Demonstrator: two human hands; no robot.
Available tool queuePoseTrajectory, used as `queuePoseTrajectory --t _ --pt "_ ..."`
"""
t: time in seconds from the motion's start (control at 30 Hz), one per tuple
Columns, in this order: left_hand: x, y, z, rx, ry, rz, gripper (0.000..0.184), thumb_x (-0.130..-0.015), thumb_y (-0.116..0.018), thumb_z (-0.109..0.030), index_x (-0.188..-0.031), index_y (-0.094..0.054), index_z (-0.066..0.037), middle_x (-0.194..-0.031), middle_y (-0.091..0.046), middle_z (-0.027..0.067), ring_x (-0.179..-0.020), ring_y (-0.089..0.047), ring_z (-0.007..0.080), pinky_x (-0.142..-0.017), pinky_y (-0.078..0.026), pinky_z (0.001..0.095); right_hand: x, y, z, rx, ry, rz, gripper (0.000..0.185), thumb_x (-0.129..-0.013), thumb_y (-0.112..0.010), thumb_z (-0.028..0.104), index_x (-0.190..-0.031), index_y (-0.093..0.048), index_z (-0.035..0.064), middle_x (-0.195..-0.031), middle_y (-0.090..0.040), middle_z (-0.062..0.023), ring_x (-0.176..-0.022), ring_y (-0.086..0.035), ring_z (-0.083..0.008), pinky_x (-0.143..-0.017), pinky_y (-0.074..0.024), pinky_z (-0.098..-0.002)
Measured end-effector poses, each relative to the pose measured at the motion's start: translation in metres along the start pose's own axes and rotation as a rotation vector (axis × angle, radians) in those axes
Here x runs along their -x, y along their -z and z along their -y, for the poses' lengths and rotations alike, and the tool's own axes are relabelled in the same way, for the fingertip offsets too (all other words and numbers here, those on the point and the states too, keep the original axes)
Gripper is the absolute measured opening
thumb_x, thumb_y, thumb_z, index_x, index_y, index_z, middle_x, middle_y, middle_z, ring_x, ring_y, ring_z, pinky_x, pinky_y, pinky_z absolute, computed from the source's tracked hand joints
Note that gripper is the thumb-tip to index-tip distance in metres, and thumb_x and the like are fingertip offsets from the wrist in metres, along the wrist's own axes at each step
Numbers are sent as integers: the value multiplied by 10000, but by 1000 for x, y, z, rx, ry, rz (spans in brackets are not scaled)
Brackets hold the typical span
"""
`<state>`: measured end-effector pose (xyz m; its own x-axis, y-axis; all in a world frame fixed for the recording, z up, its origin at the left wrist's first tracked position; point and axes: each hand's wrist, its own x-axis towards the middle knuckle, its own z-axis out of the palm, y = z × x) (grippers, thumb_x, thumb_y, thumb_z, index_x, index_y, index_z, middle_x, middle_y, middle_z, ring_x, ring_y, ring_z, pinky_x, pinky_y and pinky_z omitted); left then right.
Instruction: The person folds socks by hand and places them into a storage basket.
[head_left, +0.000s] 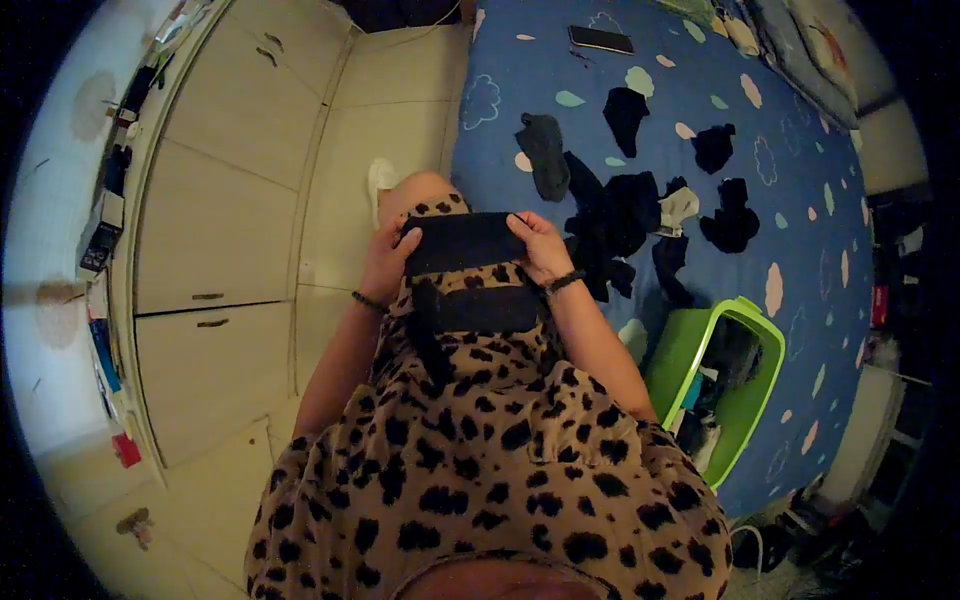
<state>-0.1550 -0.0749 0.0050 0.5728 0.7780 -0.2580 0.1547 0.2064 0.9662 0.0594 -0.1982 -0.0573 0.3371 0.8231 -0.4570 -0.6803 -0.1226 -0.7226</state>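
Note:
Stretched flat between my hands is a black sock, held above my lap. My left hand pinches its left end, thumb on top. At the other end my right hand grips the upper right corner between thumb and fingers. Just below, another black sock lies bent across the leopard-print dress on my lap. To the right, a heap of black socks rests on the blue bed sheet, with a grey sock and a white-and-grey sock nearby.
A green basket holding several dark and light cloth items stands on the bed to my right. Farther back lies a phone. Single dark socks are spread beyond the heap. Cabinets line the left side.

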Motion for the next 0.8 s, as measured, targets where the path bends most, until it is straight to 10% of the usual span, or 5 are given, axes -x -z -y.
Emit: queuePoseTrajectory --t 0.2,0.4,0.43,0.57,0.8 --pt "-11 20 60 -75 85 -151 247 -914 -616 -144 -1081 -546 25 -984 -612 71 -900 -567 144 -810 -479 293 34 -19 21 966 550 -277 202 -910 -599 205 -940 -566 8 -846 -614 -144 -761 -597 -272 -692 -468 -344" --pt "35 -16 -21 -735 -546 -347 261 -840 -676 -129 -1042 -551 -22 -965 -578 122 -929 -552 254 -830 -462 358 116 -35 33 1539 705 109 316 -770 -739 274 -939 -600 47 -886 -599 -134 -890 -571 -316 -771 -470 -412" --pt "42 -15 -22 -784 -629 -39 268 -809 -688 -106 -1028 -558 -23 -969 -575 129 -937 -543 287 -829 -458 375 116 -30 30 1547 709 108 316 -770 -739 274 -939 -600 47 -886 -599 -134 -890 -571 -316 -771 -470 -412" --pt "63 -27 -31 -902 -626 408 257 -747 -709 -54 -956 -565 -20 -963 -575 127 -930 -531 332 -819 -452 405 110 -25 42 1307 543 305 305 -795 -729 246 -956 -592 27 -884 -604 -113 -856 -589 -298 -729 -471 -355" --pt "48 -18 -4 -521 -326 179 172 -775 -690 -33 -879 -553 -23 -832 -555 118 -778 -565 277 -684 -469 340 76 -24 121 141 127 45 186 -925 -572 125 -1082 -588 25 -952 -630 -15 -829 -591 -78 -744 -476 -224"
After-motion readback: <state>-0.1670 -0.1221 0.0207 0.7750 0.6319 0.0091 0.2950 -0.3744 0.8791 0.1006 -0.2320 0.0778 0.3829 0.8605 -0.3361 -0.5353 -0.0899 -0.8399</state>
